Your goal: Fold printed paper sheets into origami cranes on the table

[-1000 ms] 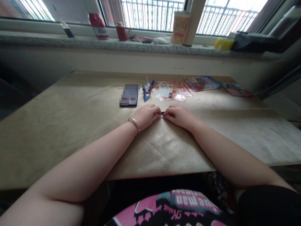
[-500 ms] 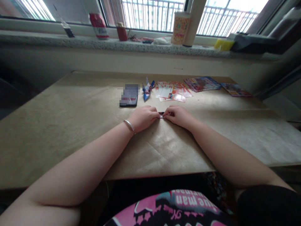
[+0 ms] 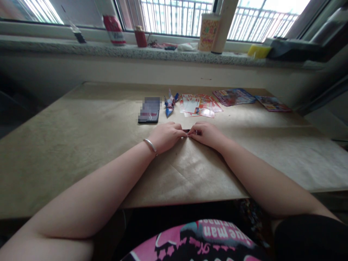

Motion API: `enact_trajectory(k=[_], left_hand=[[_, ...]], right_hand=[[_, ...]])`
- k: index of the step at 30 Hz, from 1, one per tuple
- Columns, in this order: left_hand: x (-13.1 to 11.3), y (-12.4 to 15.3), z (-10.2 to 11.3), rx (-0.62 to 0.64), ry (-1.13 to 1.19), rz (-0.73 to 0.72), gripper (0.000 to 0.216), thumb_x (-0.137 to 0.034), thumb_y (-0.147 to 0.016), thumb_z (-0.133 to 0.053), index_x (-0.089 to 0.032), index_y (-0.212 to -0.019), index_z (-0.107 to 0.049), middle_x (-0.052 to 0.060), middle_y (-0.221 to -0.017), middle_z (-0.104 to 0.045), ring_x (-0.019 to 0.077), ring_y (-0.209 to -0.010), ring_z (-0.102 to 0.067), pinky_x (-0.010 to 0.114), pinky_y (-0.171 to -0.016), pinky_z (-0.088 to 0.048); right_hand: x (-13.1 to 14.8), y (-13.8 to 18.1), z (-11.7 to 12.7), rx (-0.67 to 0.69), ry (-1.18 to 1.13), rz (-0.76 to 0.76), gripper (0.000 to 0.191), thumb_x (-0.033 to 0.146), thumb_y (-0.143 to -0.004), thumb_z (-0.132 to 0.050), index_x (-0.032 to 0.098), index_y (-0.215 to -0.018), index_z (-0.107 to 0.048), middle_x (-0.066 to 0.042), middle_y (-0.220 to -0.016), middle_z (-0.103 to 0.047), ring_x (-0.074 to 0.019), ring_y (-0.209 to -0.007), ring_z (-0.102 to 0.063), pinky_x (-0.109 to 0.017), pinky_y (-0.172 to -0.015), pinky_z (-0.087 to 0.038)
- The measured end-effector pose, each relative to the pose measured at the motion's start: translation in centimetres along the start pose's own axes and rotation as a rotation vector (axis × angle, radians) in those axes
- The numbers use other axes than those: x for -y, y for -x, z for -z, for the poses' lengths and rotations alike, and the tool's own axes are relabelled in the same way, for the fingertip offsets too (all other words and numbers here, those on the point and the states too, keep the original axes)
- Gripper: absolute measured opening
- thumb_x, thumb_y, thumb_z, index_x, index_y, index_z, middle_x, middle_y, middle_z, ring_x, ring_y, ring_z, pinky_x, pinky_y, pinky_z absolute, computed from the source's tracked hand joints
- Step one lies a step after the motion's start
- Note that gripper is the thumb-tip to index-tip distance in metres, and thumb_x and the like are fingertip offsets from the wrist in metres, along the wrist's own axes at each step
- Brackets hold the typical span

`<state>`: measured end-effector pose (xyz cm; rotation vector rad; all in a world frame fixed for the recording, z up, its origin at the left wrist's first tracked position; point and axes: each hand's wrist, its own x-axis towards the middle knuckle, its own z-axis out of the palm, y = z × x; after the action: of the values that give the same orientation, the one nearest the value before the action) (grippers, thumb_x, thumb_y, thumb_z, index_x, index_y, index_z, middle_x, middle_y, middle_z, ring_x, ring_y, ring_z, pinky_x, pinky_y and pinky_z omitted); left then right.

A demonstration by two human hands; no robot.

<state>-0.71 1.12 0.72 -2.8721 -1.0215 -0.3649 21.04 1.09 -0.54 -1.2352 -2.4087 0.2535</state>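
My left hand and my right hand rest together on the brown paper that covers the table. Both have their fingers curled and pinch a small folded piece of coloured paper between them; only a sliver of it shows. A silver bangle sits on my left wrist. Just beyond my hands lies a dark phone, and beside it a folded blue and red paper crane.
Printed colour sheets lie behind my hands, with more leaflets and another to the right. The window sill holds a red can, a small red jar, a patterned cup and a yellow sponge.
My hands have pressed closer together, so less of the small folded paper shows between them. My left wrist has shifted slightly. Nothing else has moved.
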Motion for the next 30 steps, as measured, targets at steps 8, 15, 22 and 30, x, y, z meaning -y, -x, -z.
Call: enact_trajectory(k=[8, 15, 22, 30], left_hand=[[0.1, 0.0, -0.1, -0.003, 0.007, 0.01, 0.026, -0.02, -0.093, -0.052, -0.029, -0.104, -0.074, 0.003, -0.096, -0.07, 0.0157, -0.086, -0.061, 0.025, -0.07, -0.045], [-0.4, 0.1, 0.3, 0.028, -0.094, 0.002, 0.027, -0.021, -0.094, -0.051, -0.03, -0.106, -0.074, 0.003, -0.092, -0.068, 0.0165, -0.082, -0.06, 0.025, -0.065, -0.042], [-0.3, 0.2, 1.1, 0.08, -0.074, 0.034, 0.028, -0.023, -0.094, -0.048, -0.025, -0.097, -0.076, 0.004, -0.087, -0.068, 0.0162, -0.078, -0.061, 0.026, -0.067, -0.044], [-0.1, -0.3, 0.7, 0.077, -0.066, 0.012, 0.027, -0.021, -0.089, -0.051, -0.024, -0.092, -0.077, 0.006, -0.091, -0.069, 0.0176, -0.082, -0.061, 0.028, -0.072, -0.047]], right_hand=[[0.6, 0.6, 0.7, 0.004, 0.172, 0.1, 0.021, 0.022, -0.087, -0.055, 0.026, -0.093, -0.075, -0.004, -0.093, -0.071, -0.0182, -0.085, -0.061, -0.029, -0.072, -0.04], [0.9, 0.4, 0.9, 0.027, 0.168, 0.065, 0.02, 0.023, -0.085, -0.058, 0.025, -0.091, -0.077, -0.004, -0.091, -0.071, -0.0191, -0.086, -0.062, -0.03, -0.074, -0.042], [0.8, 0.3, 0.7, 0.023, 0.133, 0.039, 0.02, 0.021, -0.083, -0.059, 0.026, -0.089, -0.077, -0.003, -0.091, -0.071, -0.0184, -0.085, -0.062, -0.03, -0.074, -0.042], [0.8, 0.3, 0.6, 0.018, 0.148, 0.027, 0.019, 0.022, -0.082, -0.059, 0.026, -0.088, -0.077, -0.003, -0.091, -0.071, -0.019, -0.085, -0.062, -0.03, -0.074, -0.042]])
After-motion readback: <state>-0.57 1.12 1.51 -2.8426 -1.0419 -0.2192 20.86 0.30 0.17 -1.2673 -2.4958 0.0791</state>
